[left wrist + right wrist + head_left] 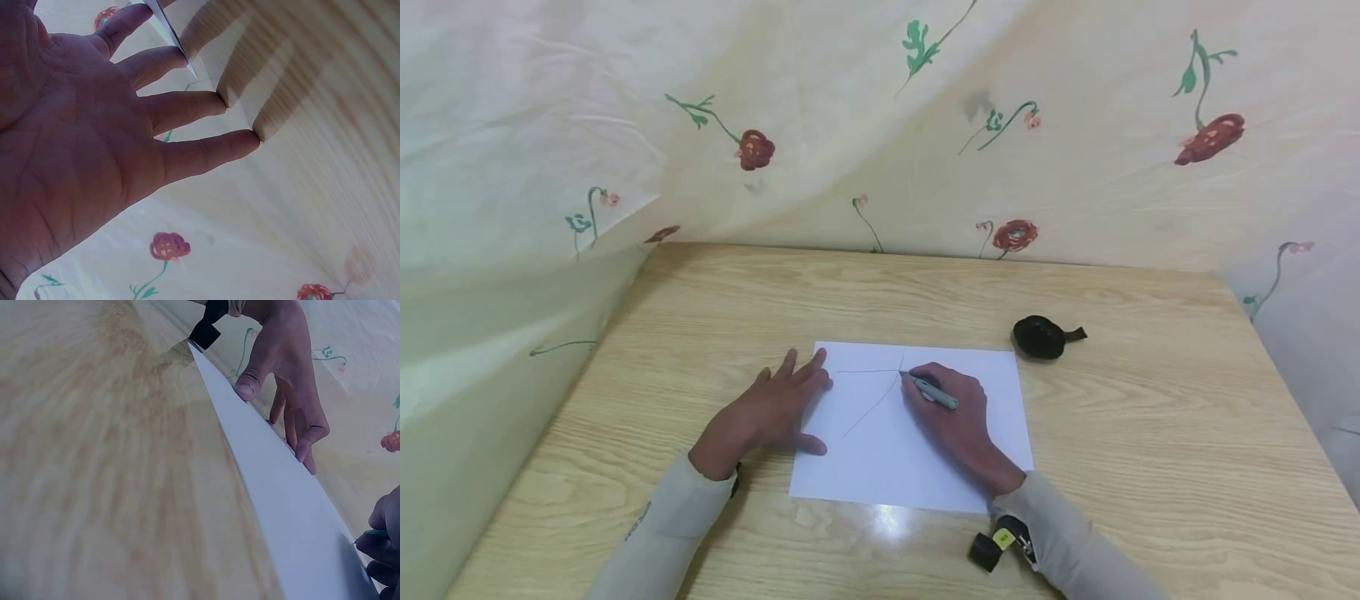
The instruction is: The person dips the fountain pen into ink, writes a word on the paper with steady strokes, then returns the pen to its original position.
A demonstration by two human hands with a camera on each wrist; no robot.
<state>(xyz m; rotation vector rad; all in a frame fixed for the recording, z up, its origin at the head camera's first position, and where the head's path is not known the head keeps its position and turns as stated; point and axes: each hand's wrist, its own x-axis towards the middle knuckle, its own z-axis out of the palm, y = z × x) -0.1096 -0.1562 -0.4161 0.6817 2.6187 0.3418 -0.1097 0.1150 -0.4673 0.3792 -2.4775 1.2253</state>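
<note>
A white sheet of paper (880,467) lies on the wooden table, bearing a few thin dark lines. In the head view my right hand (951,417) pinches a grey-green pen (938,393), its tip on the paper where the lines meet near the top middle. My left hand (778,408) rests with spread fingers across the paper's left edge, thumb and some fingertips on the sheet. The left wrist view shows the palm and straight fingers of the left hand (94,125), fingertips down on the table and paper edge. At the right wrist view's border, the right hand (389,544) is partly cut off.
A small black object with a short stem (1040,337) sits beyond the paper's upper right corner. Wood-grained table (1150,433) extends around the sheet. A pale cloth with painted flowers (835,108) hangs behind and at the sides. Black wrist camera (987,552) hangs at the right sleeve.
</note>
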